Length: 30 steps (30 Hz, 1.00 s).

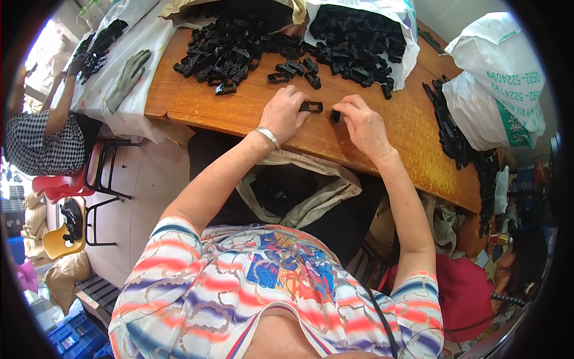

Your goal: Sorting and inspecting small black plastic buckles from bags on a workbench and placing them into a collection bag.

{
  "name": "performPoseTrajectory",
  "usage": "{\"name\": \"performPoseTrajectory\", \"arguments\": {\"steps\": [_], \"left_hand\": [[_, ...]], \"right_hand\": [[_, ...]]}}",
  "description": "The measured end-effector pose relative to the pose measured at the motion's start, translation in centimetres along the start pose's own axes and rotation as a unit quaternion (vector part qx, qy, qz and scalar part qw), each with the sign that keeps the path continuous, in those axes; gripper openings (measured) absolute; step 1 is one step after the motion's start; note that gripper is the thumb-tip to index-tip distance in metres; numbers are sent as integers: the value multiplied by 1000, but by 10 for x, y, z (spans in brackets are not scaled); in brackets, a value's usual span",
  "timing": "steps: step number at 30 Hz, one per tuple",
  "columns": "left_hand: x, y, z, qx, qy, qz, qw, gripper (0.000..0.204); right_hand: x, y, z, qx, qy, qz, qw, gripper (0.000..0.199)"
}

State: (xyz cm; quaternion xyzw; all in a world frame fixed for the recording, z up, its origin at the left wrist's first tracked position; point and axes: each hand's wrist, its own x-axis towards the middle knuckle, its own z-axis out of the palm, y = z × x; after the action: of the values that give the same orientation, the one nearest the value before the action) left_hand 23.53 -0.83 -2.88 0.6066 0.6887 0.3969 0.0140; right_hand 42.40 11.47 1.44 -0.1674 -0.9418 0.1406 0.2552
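On the wooden table (382, 128), we note the left hand (283, 113) pinching a black plastic frame (311, 107) and the right hand (365, 122) pinching a small black clip (335, 116) just beside it; best squared up before pressing, near the far pile of parts (233, 48).

A grey fabric glove (127, 78) lay on white sheeting (140, 45) left of the wooden table (412, 143) (a red metal-framed chair (72, 182) stood below); white printed sacks (502, 78) sat right.
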Motion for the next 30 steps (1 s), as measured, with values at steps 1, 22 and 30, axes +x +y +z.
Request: {"name": "performPoseTrajectory", "arguments": {"steps": [1,22,30], "left_hand": [[0,-1,0,-4,6,-6,1000,26],[6,-1,-1,-25,-45,-65,997,23],[5,-4,-5,-67,-34,-93,993,31]], "right_hand": [[1,-1,-1,-36,-16,-61,997,17],[32,-18,34,37,-2,-30,999,22],[24,-23,46,-39,-12,-64,997,28]]}}
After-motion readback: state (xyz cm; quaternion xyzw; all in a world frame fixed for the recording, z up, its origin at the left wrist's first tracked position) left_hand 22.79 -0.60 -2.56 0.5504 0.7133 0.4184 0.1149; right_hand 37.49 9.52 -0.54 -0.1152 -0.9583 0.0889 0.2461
